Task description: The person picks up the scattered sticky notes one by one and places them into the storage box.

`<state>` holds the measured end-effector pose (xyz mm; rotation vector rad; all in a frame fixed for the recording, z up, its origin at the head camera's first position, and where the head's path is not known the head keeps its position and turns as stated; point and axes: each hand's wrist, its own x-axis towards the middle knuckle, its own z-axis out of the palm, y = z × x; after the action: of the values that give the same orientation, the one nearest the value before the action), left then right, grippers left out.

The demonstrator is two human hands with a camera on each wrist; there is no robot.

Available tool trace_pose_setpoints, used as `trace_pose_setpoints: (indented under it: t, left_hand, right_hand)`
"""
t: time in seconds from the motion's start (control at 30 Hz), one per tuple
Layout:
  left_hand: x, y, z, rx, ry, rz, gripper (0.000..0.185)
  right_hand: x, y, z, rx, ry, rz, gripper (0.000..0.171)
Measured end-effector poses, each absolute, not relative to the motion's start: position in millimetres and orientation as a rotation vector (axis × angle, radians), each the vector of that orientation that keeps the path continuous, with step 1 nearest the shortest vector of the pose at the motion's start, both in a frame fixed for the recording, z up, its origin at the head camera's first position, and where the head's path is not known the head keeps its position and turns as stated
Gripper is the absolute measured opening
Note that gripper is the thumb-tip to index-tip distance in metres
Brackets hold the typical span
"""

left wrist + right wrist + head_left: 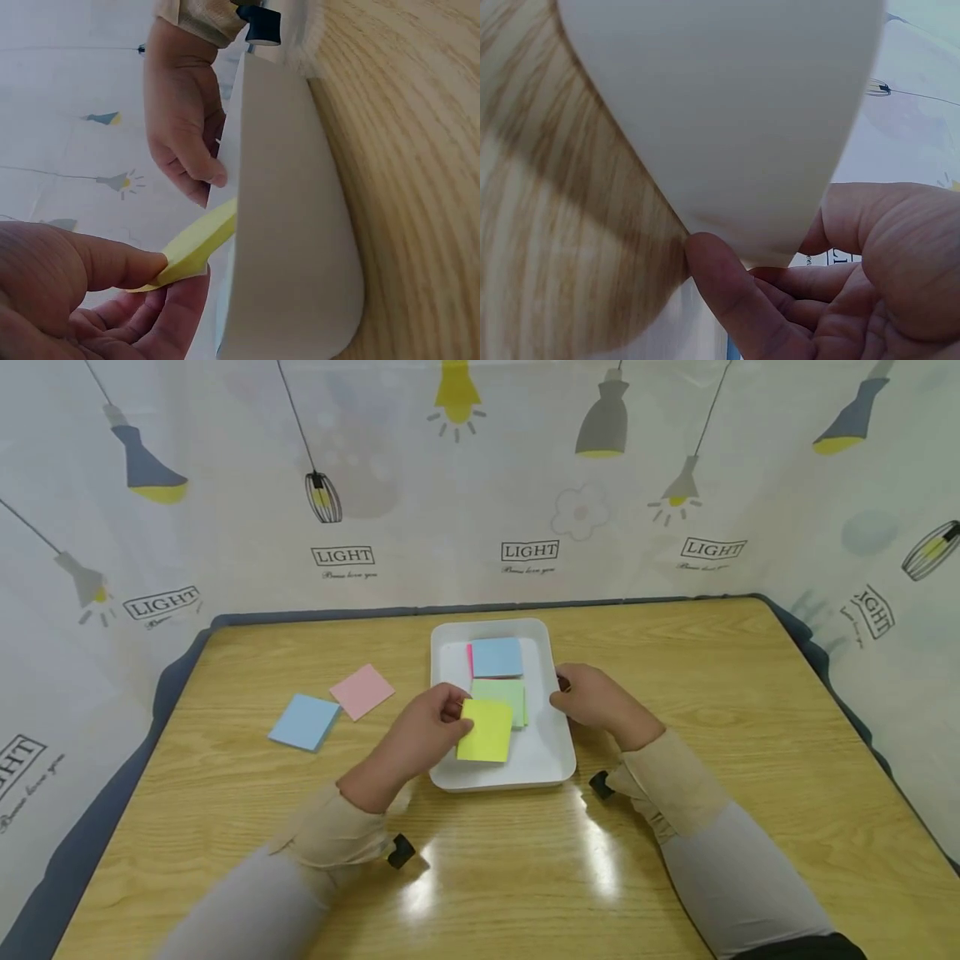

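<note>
A white tray (549, 760) sits mid-table on the wooden table (712, 693). Inside lie a blue sticky pad (497, 657) over a pink one (469, 657), then a green pad (504, 695). My left hand (427, 727) pinches a yellow sticky pad (486, 732) between thumb and fingers, lifted over the tray's near half; the left wrist view shows the yellow pad (196, 244) beside the tray wall (285, 225). My right hand (588, 697) grips the tray's right rim, its thumb (727, 289) against the white tray wall (727, 105).
A loose blue pad (305, 722) and a pink pad (362, 691) lie on the table left of the tray. A lamp-print curtain (480, 485) closes off the back and sides. Bare wood stretches to the right and front.
</note>
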<state>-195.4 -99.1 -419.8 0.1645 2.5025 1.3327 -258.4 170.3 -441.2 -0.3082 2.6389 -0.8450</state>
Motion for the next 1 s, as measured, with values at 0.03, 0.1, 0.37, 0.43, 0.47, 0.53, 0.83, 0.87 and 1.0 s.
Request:
trace_pose_setpoints:
  t: [0.03, 0.1, 0.37, 0.43, 0.47, 0.53, 0.83, 0.87, 1.0]
  left_hand:
    - [-195, -97, -422, 0.169, 2.483, 1.346, 0.033]
    - [-195, -93, -427, 0.181, 2.453, 1.362, 0.036]
    - [-196, -84, -438, 0.220, 2.531, 1.169, 0.036]
    - [-196, -82, -440, 0.232, 2.560, 1.087, 0.036]
    - [-196, -81, -441, 0.244, 2.576, 1.047, 0.035]
    - [-196, -79, -442, 0.268, 2.604, 0.970, 0.034]
    - [-193, -71, -438, 0.303, 2.695, 0.685, 0.022]
    - [-193, -71, -437, 0.316, 2.711, 0.665, 0.021]
    - [-191, -71, -435, 0.363, 2.762, 0.602, 0.021]
  right_hand:
    - [-259, 170, -441, -0.307, 2.640, -0.842, 0.021]
    - [-259, 170, -442, -0.306, 2.641, -0.840, 0.022]
    - [-259, 169, -443, -0.298, 2.635, -0.852, 0.028]
    - [-259, 170, -443, -0.297, 2.633, -0.860, 0.029]
    - [-259, 170, -442, -0.298, 2.633, -0.865, 0.029]
    - [-258, 171, -442, -0.302, 2.633, -0.875, 0.028]
    - [-257, 171, -440, -0.309, 2.638, -0.870, 0.021]
    - [-257, 171, -441, -0.310, 2.638, -0.871, 0.021]
    - [-258, 171, -443, -0.318, 2.634, -0.881, 0.020]
